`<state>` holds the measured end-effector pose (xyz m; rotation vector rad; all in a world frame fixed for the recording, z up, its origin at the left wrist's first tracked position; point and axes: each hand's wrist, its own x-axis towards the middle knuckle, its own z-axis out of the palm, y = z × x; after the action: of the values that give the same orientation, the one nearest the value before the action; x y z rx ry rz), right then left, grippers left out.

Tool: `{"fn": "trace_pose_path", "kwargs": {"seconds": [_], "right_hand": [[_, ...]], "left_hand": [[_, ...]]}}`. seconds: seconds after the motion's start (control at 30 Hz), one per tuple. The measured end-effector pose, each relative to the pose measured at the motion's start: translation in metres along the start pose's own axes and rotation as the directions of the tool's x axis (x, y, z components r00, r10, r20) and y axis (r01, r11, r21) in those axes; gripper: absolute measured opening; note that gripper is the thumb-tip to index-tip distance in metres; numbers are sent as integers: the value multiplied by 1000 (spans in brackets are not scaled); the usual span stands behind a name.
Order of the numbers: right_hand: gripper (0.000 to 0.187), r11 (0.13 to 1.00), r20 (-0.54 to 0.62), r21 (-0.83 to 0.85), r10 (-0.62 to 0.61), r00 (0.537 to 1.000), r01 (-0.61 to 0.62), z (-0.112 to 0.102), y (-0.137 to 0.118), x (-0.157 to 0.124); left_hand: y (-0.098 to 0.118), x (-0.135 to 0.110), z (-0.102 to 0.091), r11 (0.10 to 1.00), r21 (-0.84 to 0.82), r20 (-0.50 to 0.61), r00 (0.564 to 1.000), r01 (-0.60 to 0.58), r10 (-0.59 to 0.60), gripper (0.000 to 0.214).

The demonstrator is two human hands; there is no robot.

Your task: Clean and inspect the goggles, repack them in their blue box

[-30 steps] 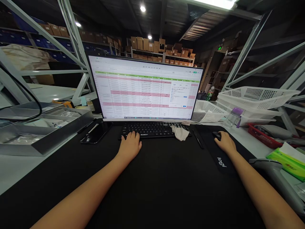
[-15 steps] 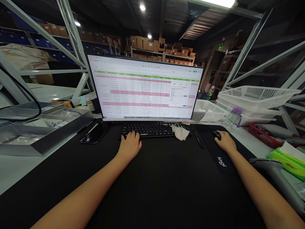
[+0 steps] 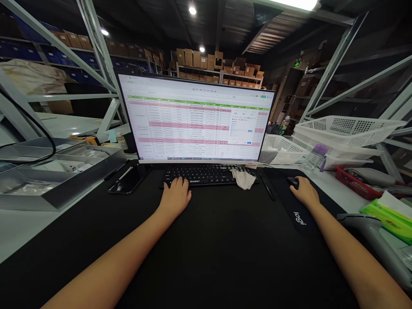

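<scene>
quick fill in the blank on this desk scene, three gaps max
The left hand rests on the black ____. The right hand covers a black ____ on the logi pad. The monitor shows a ____.
Missing words: keyboard; mouse; spreadsheet.

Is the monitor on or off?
On: the monitor shows a lit spreadsheet with green and pink rows.

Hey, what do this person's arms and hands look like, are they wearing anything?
The left forearm and right forearm are bare as far as the view shows, with no sleeves in sight. The left hand and right hand are bare too: no gloves, and no watch, bracelet or ring shows.
</scene>
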<state>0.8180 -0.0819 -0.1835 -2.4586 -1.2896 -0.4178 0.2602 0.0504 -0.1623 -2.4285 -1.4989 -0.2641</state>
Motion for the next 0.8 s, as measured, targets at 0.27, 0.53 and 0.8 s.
{"fn": "trace_pose_path", "kwargs": {"seconds": [0.27, 0.53, 0.8], "right_hand": [[55, 1000, -11, 11, -19, 1000, 20, 3, 2, 0], [55, 999, -31, 9, -31, 999, 31, 13, 11, 5], [58, 1000, -17, -2, -29, 999, 29, 8, 7, 1]], "left_hand": [[1, 0, -3, 1000, 15, 15, 1000, 12, -12, 53], [2, -1, -6, 1000, 21, 38, 999, 11, -12, 54], [3, -1, -9, 999, 33, 47, 999, 14, -16, 53]]}}
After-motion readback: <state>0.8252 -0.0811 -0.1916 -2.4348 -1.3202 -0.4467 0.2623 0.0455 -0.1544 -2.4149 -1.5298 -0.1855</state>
